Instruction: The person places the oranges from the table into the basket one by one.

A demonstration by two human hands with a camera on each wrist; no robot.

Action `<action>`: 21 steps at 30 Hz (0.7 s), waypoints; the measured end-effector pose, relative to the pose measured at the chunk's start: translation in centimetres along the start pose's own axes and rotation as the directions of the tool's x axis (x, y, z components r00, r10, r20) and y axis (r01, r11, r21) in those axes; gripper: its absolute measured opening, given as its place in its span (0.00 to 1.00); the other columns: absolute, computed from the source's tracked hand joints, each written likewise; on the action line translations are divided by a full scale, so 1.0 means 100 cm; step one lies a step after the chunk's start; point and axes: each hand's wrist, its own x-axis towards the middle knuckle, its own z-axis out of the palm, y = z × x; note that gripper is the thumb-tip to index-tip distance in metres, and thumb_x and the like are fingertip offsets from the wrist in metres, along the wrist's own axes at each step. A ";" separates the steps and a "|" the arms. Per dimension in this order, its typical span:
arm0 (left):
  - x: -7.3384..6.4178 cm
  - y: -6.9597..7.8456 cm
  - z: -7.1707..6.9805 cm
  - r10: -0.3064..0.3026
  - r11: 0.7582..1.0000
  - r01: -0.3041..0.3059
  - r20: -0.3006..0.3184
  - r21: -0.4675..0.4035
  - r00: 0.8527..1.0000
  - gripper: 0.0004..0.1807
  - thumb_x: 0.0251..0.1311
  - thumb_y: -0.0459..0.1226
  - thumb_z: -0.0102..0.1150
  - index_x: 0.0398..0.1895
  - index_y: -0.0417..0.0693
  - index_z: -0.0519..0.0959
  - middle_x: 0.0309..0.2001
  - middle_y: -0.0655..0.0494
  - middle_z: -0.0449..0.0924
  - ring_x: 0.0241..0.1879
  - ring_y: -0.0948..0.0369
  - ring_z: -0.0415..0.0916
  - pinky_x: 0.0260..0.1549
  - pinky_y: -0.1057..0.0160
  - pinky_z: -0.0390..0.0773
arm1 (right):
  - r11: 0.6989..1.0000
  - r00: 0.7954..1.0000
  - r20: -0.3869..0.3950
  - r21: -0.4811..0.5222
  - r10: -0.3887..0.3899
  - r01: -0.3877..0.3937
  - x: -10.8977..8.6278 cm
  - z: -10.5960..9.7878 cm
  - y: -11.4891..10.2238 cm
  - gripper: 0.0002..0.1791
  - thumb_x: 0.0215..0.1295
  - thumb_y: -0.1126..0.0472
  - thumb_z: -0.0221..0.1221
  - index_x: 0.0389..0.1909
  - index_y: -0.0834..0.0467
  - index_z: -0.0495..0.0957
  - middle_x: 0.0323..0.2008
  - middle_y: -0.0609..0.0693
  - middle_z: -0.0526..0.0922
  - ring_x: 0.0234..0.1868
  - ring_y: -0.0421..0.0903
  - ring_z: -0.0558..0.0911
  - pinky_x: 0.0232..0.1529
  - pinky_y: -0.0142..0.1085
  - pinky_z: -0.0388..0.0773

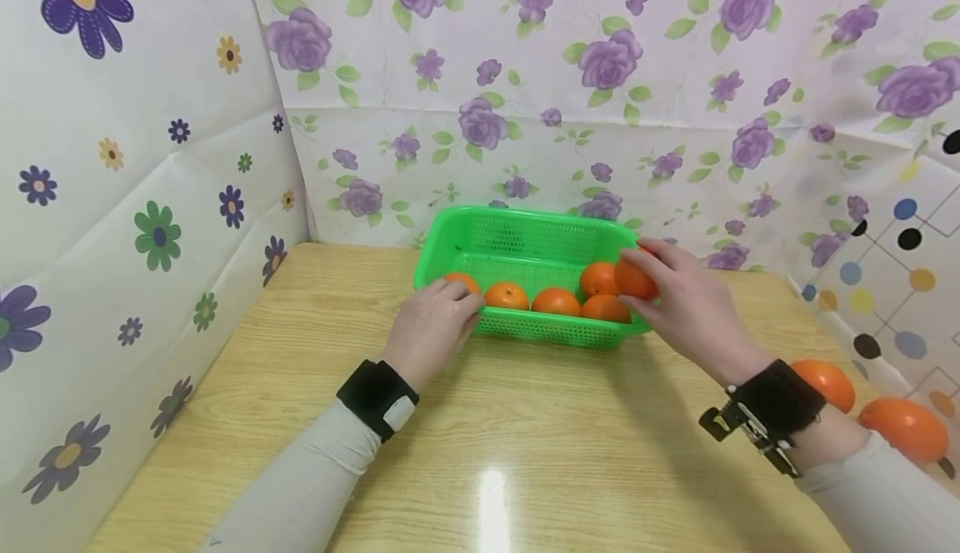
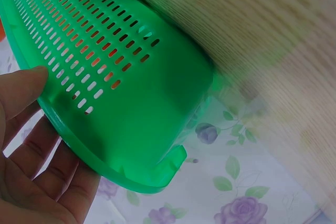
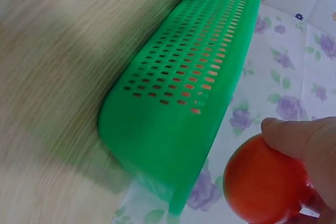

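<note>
A green plastic basket with slotted walls stands on the table, several oranges lying along its front side and right end. My left hand grips its front rim near the left corner; in the left wrist view the thumb presses the outer wall while the fingers reach over the rim. Above the basket's right end, my right hand holds another orange between thumb and fingers. From the right wrist, that orange appears just beyond the rim, its far side partly hidden by the hand.
Two more oranges, one farther back and one nearer, lie on the wooden table at the right, partly behind the right forearm. A flower-patterned covering rises close behind the basket, and patterned sheets flank both sides.
</note>
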 end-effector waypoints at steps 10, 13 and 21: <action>0.000 0.000 -0.001 0.009 1.000 -0.008 -0.017 0.004 1.000 0.04 0.59 0.39 0.69 0.37 0.53 0.85 0.38 0.60 0.79 0.41 0.59 0.76 0.42 0.65 0.76 | 0.999 0.999 0.051 0.031 -0.014 0.012 0.015 0.009 -0.008 0.35 0.54 0.52 0.73 0.65 0.50 0.76 0.63 0.56 0.72 0.54 0.57 0.78 0.40 0.51 0.81; 0.000 0.000 -0.001 0.008 1.000 -0.008 -0.015 0.003 1.000 0.05 0.59 0.38 0.69 0.38 0.52 0.86 0.38 0.60 0.79 0.41 0.59 0.76 0.42 0.65 0.76 | 0.999 0.998 0.061 0.033 -0.025 0.023 0.018 0.011 -0.010 0.36 0.54 0.53 0.73 0.65 0.50 0.75 0.64 0.56 0.72 0.53 0.57 0.79 0.40 0.51 0.81; 0.000 0.000 0.000 0.006 1.000 -0.006 -0.005 0.001 1.000 0.05 0.60 0.39 0.68 0.38 0.52 0.86 0.38 0.60 0.79 0.41 0.60 0.75 0.42 0.66 0.76 | 0.999 0.996 0.085 0.036 -0.026 0.023 0.028 0.017 -0.016 0.35 0.54 0.50 0.73 0.64 0.49 0.76 0.64 0.54 0.72 0.54 0.56 0.78 0.41 0.51 0.81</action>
